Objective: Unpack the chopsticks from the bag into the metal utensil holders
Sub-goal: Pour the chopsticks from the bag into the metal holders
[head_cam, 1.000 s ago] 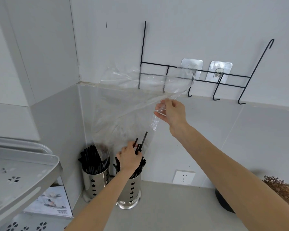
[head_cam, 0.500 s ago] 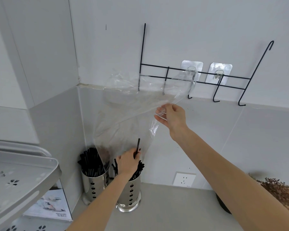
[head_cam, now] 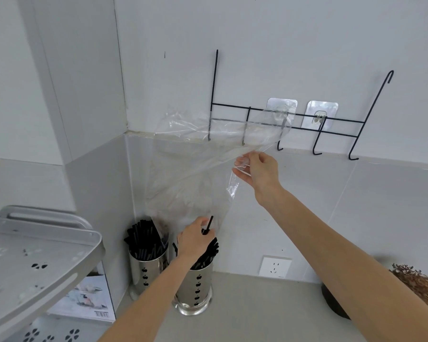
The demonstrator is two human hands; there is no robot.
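Note:
A clear plastic bag [head_cam: 195, 169] hangs upside down in the corner, pinched at one edge by my right hand [head_cam: 256, 170]. Below it stand two metal utensil holders with apple-shaped cut-outs. The left holder [head_cam: 146, 272] is full of black chopsticks [head_cam: 143, 239]. The right holder [head_cam: 195, 290] also holds black chopsticks [head_cam: 209, 253]. My left hand [head_cam: 193, 238] sits on top of the right holder, closed around a single black chopstick [head_cam: 210, 223] that sticks up above the fingers, its lower end hidden by the hand.
A grey metal rack shelf [head_cam: 42, 262] juts in at the left, with a printed box [head_cam: 84, 302] beneath it. A black wire hook rack [head_cam: 319, 124] hangs on the wall. A wall socket [head_cam: 274, 266] and a dark pot with a dried plant [head_cam: 413, 282] are at the right.
The chopsticks in my left hand have sunk into the right holder; two stuck up a second ago, only one short end shows now. My right hand still holds the bag up.

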